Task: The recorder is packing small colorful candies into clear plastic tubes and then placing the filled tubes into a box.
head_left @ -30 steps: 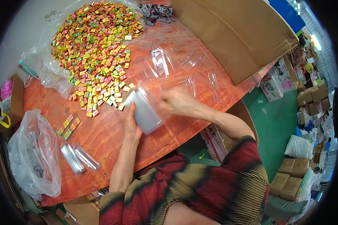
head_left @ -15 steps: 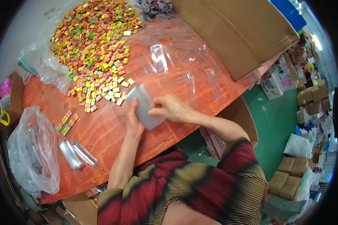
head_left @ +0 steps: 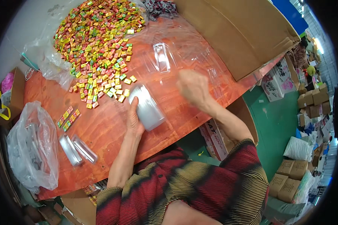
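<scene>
The orange table (head_left: 112, 127) carries everything; across its far side spreads a heap of small coloured wrapped sweets (head_left: 97, 41), with loose clear trays (head_left: 162, 57) to the heap's right. Near the heap's closest edge, the left hand (head_left: 133, 118) presses flat against a stack of clear plastic trays (head_left: 147, 107). The right hand (head_left: 193, 88) hovers blurred to the right of that stack; I cannot tell its grip. The slippery stack could slide apart if the left palm eases.
</scene>
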Demonstrator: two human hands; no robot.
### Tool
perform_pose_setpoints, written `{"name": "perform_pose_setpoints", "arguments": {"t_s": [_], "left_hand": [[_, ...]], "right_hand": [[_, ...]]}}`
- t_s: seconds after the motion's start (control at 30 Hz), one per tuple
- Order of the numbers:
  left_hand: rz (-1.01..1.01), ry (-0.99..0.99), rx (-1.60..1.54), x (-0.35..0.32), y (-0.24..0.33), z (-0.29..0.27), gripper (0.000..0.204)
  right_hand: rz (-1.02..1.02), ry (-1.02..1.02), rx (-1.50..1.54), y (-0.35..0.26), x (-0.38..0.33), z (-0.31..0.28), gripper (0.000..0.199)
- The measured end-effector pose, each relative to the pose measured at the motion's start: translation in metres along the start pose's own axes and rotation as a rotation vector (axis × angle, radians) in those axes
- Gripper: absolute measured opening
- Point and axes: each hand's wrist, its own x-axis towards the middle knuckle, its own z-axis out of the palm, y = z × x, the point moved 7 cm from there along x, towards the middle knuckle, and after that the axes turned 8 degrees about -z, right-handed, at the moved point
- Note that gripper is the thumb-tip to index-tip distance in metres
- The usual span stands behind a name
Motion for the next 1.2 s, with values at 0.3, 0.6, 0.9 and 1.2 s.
{"name": "perform_pose_setpoints", "arguments": {"t_s": [0.3,0.6,0.9,1.2], "left_hand": [[0.013,0.019,0.009,-0.001,-0.008,-0.008,0.042],[0.018,0.034,0.066,0.005,-0.011,-0.021,0.038],[-0.129,0.045,-0.076,0.008,-0.029,-0.006,0.038],[-0.117,0.062,-0.050,0.002,-0.035,-0.007,0.034]], "right_hand": [[0.111,-0.397,0.648,-0.056,-0.017,0.027,0.019],[0.496,-0.715,1.432,-0.057,-0.045,0.074,0.020],[0.108,-0.070,0.063,0.031,-0.023,-0.016,0.018],[0.259,-0.474,0.802,-0.033,-0.041,0.032,0.028]]}}
